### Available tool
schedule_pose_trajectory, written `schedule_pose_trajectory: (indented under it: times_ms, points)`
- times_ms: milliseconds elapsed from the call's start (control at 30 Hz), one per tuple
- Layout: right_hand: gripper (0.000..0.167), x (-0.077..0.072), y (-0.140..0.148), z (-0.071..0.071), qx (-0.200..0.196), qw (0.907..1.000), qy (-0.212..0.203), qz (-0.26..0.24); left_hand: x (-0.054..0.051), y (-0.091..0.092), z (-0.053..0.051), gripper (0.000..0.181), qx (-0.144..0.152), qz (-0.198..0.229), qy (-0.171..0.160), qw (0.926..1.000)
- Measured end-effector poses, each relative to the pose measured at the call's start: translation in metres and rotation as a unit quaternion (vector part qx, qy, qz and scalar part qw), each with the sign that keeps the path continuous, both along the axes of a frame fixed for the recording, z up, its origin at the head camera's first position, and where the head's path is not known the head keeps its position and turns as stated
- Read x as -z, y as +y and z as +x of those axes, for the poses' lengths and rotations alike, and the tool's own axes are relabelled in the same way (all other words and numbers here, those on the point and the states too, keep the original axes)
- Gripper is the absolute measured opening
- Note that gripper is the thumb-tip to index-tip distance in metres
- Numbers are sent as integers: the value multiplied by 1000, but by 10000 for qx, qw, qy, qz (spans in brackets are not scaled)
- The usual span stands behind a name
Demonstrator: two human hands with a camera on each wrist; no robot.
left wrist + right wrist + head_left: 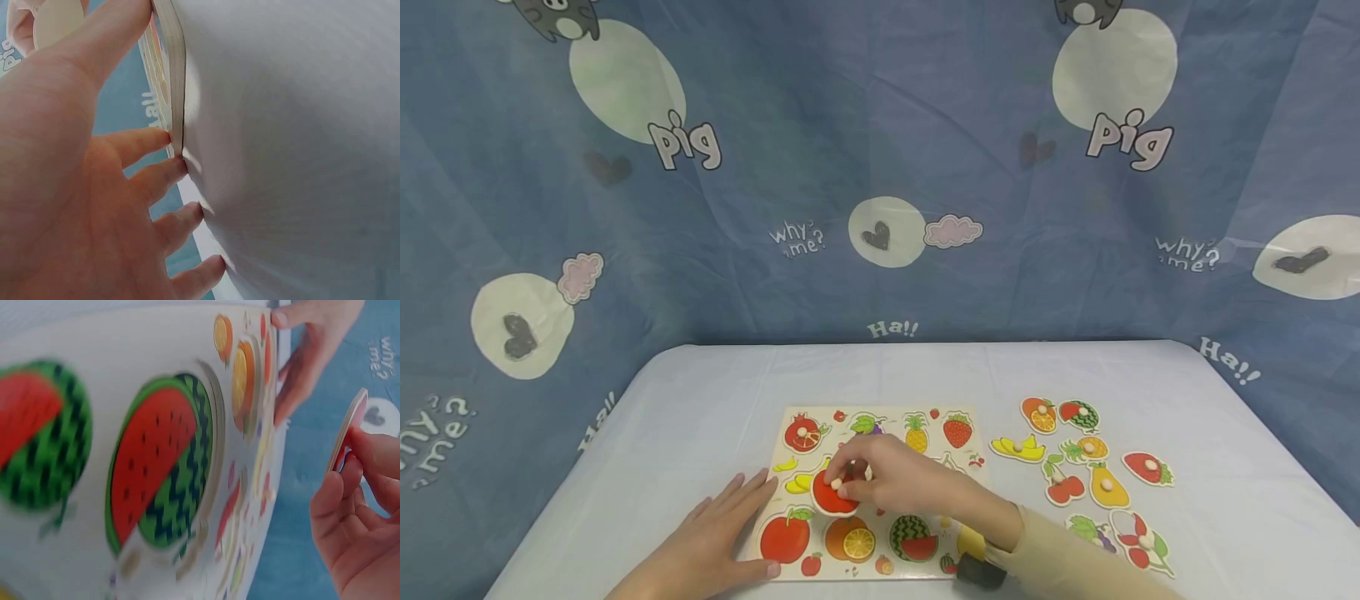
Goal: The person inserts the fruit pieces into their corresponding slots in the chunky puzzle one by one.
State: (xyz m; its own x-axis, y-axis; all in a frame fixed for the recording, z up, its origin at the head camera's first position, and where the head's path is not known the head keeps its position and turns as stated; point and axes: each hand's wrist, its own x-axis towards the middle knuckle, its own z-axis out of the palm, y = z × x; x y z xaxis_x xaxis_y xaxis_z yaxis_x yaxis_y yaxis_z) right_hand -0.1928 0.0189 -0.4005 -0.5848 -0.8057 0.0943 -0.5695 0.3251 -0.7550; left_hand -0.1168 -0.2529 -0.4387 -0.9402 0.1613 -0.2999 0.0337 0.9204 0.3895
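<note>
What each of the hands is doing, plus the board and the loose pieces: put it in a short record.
board: printed with fruit, lying on a white table
left hand: touching the board's edge
right hand: pinches a red fruit piece above the board
loose pieces: right of the board, including bananas, pear, strawberry

Soft, even light keeps the white tabletop (pixel 700 408) bright from where I stand, while the blue cloth (pixel 805 117) toward twelve o'clock looks dimmer; where the light comes from I can't tell. At three o'clock in the head view, a pale oval (pixel 1322 279) stretches wide against the frame's edge. The left wrist view is duskier: the left hand (pixel 75 187) is shaded, and a soft grey shadow lies beside the board (pixel 177 94). Toward nine o'clock in the right wrist view, a watermelon picture (pixel 37 434) blurs out of focus.
</note>
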Motion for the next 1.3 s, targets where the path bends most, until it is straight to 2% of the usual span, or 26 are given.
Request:
schedule_pose_trajectory:
  times_ms: [133,333,533,800,1033,1300]
  points:
    - [13,5,-11,2,-102,9999,-83,-16,0,0,0,106,17,-12,40,10000]
    - [13,10,-27,4,-262,9975,-647,-129,0,-1,-2,106,68,0,51,10000]
    - [11,15,-43,5,-364,9981,-485,63,1,-2,-2,106,113,96,117,9998]
    - [9,17,-61,6,-257,9978,-323,520,1,-2,-2,106,107,130,124,9998]
    - [9,19,-75,10,-300,9946,90,992,-1,-3,-2,106,146,221,136,9996]
    - [11,22,-81,17,-152,9898,369,1371,1,-3,-1,106,111,228,167,9995]
